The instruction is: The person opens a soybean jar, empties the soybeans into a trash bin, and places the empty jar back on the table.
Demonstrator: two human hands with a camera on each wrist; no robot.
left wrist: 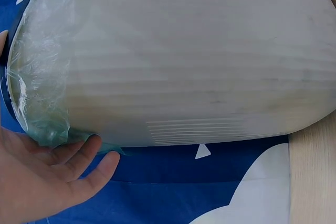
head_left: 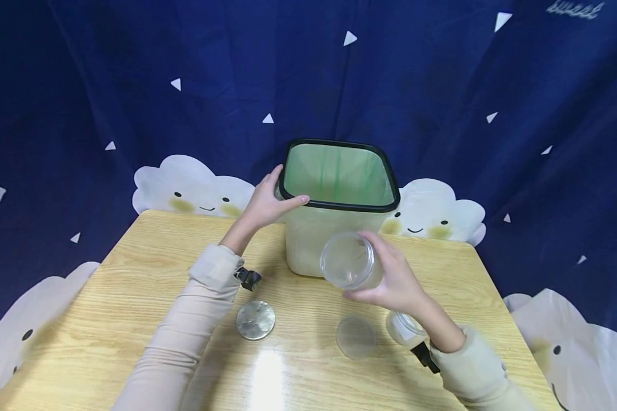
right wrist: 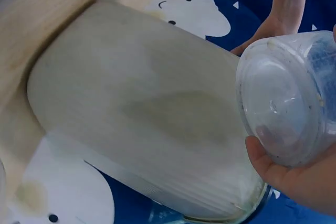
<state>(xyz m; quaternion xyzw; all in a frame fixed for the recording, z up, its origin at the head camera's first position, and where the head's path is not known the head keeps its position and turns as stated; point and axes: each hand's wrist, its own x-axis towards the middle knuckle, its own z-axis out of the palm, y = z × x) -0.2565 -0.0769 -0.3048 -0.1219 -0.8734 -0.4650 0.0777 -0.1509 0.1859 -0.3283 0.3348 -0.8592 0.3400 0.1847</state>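
Note:
A pale trash bin (head_left: pixel 308 245) with a black rim stands at the back of the table, lined with a thin green bag (head_left: pixel 339 171). At the rim's left corner, my left hand (head_left: pixel 265 202) holds the bin, thumb over the rim; its other fingers (left wrist: pixel 79 163) lie along the bin's side, by the bag's overhang. My right hand (head_left: pixel 395 279) grips a clear plastic jar (head_left: pixel 347 261) in front of the bin, tilted with its round mouth toward the head camera. The jar's base (right wrist: pixel 275 103) shows in the right wrist view. No contents are distinguishable inside it.
On the table (head_left: pixel 149 285), a round silver lid (head_left: pixel 255 321) lies near my left forearm. A translucent disc (head_left: pixel 356 338) lies to its right. Another clear jar (head_left: pixel 402 328) with a white label is partly hidden by my right wrist. A blue curtain (head_left: pixel 226 68) hangs behind.

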